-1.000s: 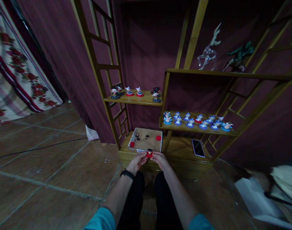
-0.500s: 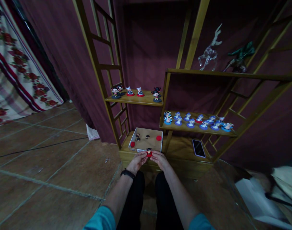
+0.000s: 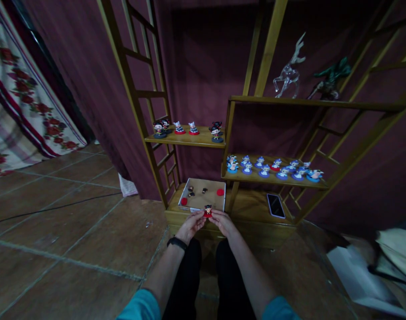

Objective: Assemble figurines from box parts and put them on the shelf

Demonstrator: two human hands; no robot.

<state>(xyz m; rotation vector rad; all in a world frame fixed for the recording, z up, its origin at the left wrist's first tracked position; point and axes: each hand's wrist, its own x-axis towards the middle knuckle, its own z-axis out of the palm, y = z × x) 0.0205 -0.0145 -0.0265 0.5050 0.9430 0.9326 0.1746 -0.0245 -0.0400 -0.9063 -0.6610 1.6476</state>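
Left hand [image 3: 189, 226] and right hand [image 3: 224, 223], fingers pinched on small red-based figurine [image 3: 208, 211]

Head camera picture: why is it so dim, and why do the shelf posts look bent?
Head view: the light is low, so the curtain and corners sink into shadow; the wide lens bows the posts outward at the edges; the hands and figurine are small and soft; the glass deer catches a faint glint.

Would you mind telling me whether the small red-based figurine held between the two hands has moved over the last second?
No. The figurine sits at the near edge of the cardboard tray, just as before, pinched between the left hand and right hand.
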